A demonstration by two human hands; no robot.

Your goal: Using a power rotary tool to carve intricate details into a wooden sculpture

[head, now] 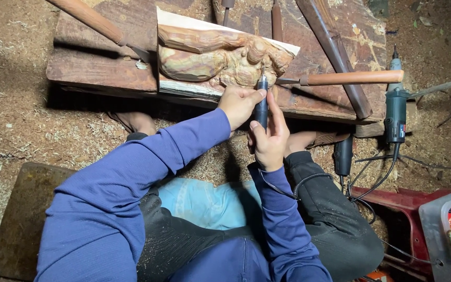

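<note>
We see the dark rotary carving handpiece [261, 107] just above the middle of the frame, upright, its fine bit touching the wood carving [220, 57]. It looks light, stiff and smooth-barrelled, so we judge it best held pen-like low on the barrel, away from the bit. The right hand [270, 141] wraps its fingers [277, 112] closed around the barrel; the left hand [238, 103] rests against the carving's lower edge with its fingers [254, 95] pinching the handpiece near its tip. The carving seems heavy and rigid, yet its thin raised details look fragile. It lies on a worn plank table [100, 68] at the top of the frame, among wooden-handled chisels [351, 78]. At right a green power tool [395, 112] lies on the sawdust floor [22, 120].
</note>
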